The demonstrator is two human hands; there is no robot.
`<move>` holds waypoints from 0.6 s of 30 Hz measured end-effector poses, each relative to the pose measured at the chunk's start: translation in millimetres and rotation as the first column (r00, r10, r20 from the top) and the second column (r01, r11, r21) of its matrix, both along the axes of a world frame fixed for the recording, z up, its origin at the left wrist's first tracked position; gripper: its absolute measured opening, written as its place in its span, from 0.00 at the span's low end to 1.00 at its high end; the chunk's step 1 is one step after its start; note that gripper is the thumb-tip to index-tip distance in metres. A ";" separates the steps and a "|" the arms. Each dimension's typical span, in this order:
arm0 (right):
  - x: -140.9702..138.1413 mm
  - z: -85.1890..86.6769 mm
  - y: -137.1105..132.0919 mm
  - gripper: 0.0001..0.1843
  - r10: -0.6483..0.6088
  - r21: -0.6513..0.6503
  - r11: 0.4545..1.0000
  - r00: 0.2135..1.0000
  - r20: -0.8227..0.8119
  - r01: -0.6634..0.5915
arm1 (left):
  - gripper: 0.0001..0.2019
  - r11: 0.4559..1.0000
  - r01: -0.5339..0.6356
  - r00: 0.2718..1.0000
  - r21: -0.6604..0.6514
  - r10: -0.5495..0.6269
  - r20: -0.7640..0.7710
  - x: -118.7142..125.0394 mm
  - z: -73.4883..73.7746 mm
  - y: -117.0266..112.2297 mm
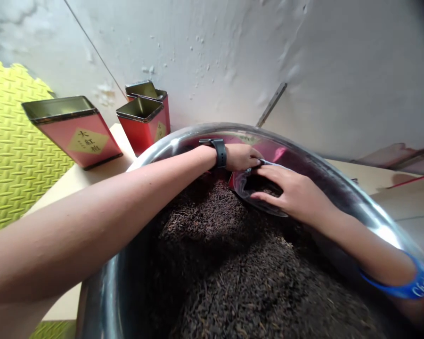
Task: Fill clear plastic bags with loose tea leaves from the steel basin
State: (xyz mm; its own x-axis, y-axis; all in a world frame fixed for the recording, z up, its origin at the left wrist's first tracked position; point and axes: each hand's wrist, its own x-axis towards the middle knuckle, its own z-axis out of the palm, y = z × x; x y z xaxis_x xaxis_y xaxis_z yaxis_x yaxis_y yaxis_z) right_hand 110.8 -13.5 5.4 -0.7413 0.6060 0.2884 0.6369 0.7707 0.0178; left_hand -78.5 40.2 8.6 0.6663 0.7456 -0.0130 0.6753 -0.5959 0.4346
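A large shiny metal basin (109,292) holds a deep heap of dark, twisted dry tea leaves (240,278). On the leaves near the far wall lies a clear plastic bag (239,186) with its mouth spread and some tea leaves inside. A bit of red shows at the bag's left side; what it belongs to is mostly hidden. My left hand (242,157), below a black watch, pinches the bag's far edge. Across the mouth reaches my right hand (295,190), thumb apart from the fingers, its fingertips close to my left hand's.
Open red tea tins stand left of the basin: a tin (86,141) with a yellow diamond label, another tin (137,125) and one behind it. Beneath is a pale tabletop (61,190). Yellow foam mat (14,155) covers the floor at left. A peeling wall (212,61) rises behind.
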 end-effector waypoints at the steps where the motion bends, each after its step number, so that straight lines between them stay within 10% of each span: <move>1: 0.6 -0.9 0.8 0.23 -0.008 0.020 1.000 1.000 -0.016 0.008 | 0.20 1.000 0.003 1.000 0.005 -0.003 0.002 0.0 -0.1 0.1; 7: 1.7 12.0 -5.1 0.13 -0.070 0.074 0.994 0.995 -0.078 0.076 | 0.20 0.998 -0.012 1.000 0.056 0.013 -0.010 0.8 -1.2 0.2; 12: 23.5 27.7 15.2 0.21 -0.461 0.080 0.886 0.887 0.030 0.457 | 0.20 0.971 -0.198 0.978 0.132 0.204 -0.034 2.6 -3.0 -0.5; 15: 41.3 29.6 34.2 0.26 -0.507 -0.217 0.812 0.839 0.199 0.542 | 0.22 0.932 -0.333 0.935 0.144 0.346 -0.077 2.2 -2.9 1.0; 18: 48.5 25.9 43.6 0.29 -0.412 -0.650 0.616 0.885 0.215 0.445 | 0.21 0.905 -0.388 0.908 0.173 0.408 -0.098 -0.6 -3.3 4.4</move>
